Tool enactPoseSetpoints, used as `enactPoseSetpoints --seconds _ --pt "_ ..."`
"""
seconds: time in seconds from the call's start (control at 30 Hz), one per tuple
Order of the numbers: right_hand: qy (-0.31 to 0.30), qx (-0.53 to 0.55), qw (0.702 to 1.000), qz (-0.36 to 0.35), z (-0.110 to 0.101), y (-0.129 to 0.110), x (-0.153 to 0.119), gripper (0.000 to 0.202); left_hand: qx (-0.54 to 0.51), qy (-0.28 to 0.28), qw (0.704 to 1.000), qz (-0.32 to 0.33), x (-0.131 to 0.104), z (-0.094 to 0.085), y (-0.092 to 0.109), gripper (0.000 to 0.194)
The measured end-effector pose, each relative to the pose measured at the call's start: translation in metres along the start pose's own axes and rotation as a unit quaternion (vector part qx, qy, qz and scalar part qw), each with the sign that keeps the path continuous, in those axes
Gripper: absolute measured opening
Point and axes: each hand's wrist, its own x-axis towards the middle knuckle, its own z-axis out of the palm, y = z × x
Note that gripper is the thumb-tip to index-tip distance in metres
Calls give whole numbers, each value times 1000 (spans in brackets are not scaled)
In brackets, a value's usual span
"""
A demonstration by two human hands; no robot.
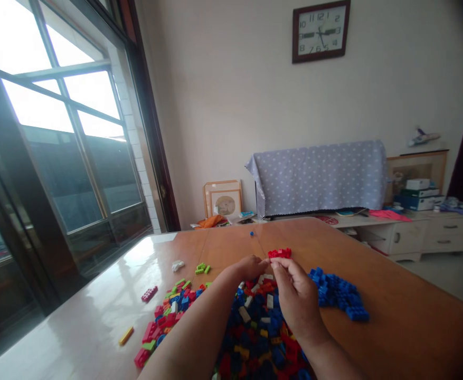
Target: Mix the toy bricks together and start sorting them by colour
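My left hand (pixel 252 267) reaches across the mixed building bricks, its fingers closed in a pinch. Fingertip to fingertip with it is my right hand (pixel 298 291), also pinching. Whatever sits between the fingertips is too small or hidden to make out. Just beyond them is a small group of red bricks (pixel 279 253). Under and between my forearms spreads a large pile of mixed bricks (pixel 255 322) in blue, red, white, yellow and green, partly covered by my arms. To the right of my right hand lies a heap of blue bricks (pixel 337 293).
On the wooden table (pixel 397 322), left of the pile, are a yellow brick (pixel 126 336), a dark pink brick (pixel 149 294), white pieces (pixel 178 265) and green bricks (pixel 202 268). A small blue piece (pixel 252 233) lies near the far edge. Behind stands a cloth-covered object (pixel 322 177).
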Motion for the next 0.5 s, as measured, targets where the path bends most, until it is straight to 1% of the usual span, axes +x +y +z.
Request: enactPoseSetpoints --seconds 0.1,0.17,0.37,0.5 --pt "4 7 1000 -4 -1 -2 0 28 -3 6 1000 -23 -17 -4 5 58" --pt "4 12 1000 -3 -2 -4 0 28 -11 11 1000 -28 -31 -8 10 65" --pt "3 -10 1000 8 -4 -5 0 30 -67 34 997 -16 -80 -16 31 77" --pt "0 -21 1000 14 -6 -2 3 33 -110 85 990 -5 -119 -27 43 77"
